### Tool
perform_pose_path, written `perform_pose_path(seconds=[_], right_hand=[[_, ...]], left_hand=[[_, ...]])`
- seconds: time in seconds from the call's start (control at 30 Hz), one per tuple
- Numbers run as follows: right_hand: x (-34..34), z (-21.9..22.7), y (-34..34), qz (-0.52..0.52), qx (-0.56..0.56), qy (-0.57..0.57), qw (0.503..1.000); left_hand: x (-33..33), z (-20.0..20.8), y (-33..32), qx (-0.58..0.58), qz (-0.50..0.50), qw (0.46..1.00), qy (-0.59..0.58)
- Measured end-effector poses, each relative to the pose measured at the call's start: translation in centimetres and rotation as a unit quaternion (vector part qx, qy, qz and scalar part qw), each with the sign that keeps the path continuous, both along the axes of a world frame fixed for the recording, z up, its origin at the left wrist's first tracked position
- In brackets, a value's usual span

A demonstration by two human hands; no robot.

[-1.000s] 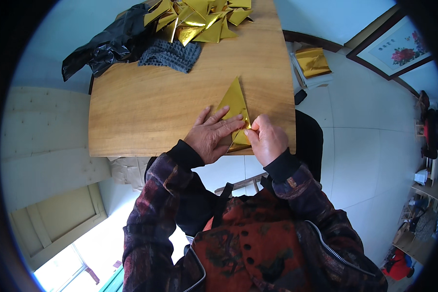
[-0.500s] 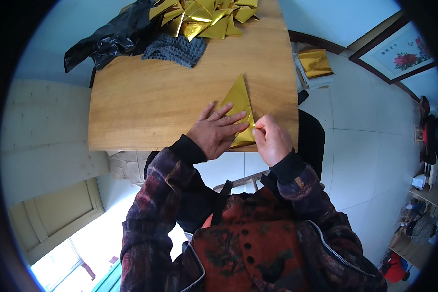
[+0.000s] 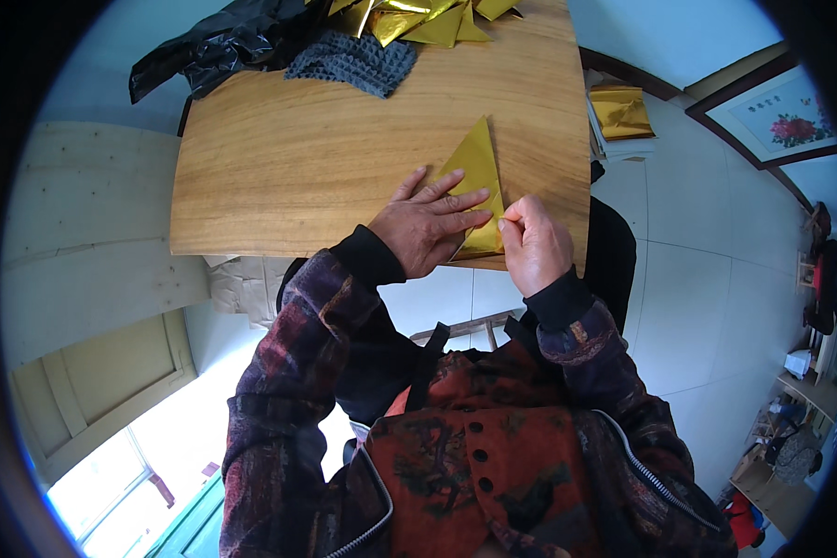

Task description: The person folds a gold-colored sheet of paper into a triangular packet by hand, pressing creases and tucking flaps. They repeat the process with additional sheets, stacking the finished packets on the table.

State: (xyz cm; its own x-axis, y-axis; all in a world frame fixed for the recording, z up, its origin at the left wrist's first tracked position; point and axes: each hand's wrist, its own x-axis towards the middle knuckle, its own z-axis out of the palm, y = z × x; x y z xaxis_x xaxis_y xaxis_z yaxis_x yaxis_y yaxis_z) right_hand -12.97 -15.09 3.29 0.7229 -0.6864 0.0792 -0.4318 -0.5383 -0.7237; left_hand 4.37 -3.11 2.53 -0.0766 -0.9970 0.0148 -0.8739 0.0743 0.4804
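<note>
A folded triangle of gold foil paper (image 3: 480,160) lies near the front edge of the wooden table (image 3: 279,177), its point facing away from me. Spread flat over its left side is my left hand (image 3: 423,223), fingers open and pressing the paper down. My right hand (image 3: 538,246) is closed at the paper's right edge, thumb and forefinger pinched together on that edge. Part of the triangle's lower left is hidden beneath my left hand.
Several folded gold foil pieces (image 3: 434,26) are heaped at the table's far side. Beside them lie a dark grey textured cloth (image 3: 353,63) and a black plastic bag (image 3: 223,46). Beyond the table's right edge sits a stack topped with gold foil sheets (image 3: 621,112).
The whole view has shifted, so the table sits higher and slightly more to the right in the picture. Both hands stay on the foil paper; the right pinch is slightly lower along its edge.
</note>
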Motion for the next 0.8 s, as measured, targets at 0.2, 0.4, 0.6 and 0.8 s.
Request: perform_pose_path(seconds=[0.2, 0.4, 0.6, 0.8], right_hand=[[0.13, 0.15, 0.01, -0.003, -0.017, 0.017, 1.0], [0.19, 0.11, 0.04, 0.001, -0.026, 0.023, 0.999], [0.29, -0.08, -0.1, 0.0, -0.041, 0.016, 0.999], [0.39, -0.2, -0.04, -0.009, -0.044, 0.006, 0.999]], left_hand=[[-0.03, -0.01, 0.04, 0.002, 0.003, 1.0, 0.003], [0.02, 0.15, -0.06, 0.0, 0.0, 1.0, 0.01], [-0.14, 0.08, -0.16, -0.004, 0.013, 1.0, 0.019], [-0.46, -0.63, -0.14, -0.032, 0.032, 0.999, -0.003]])
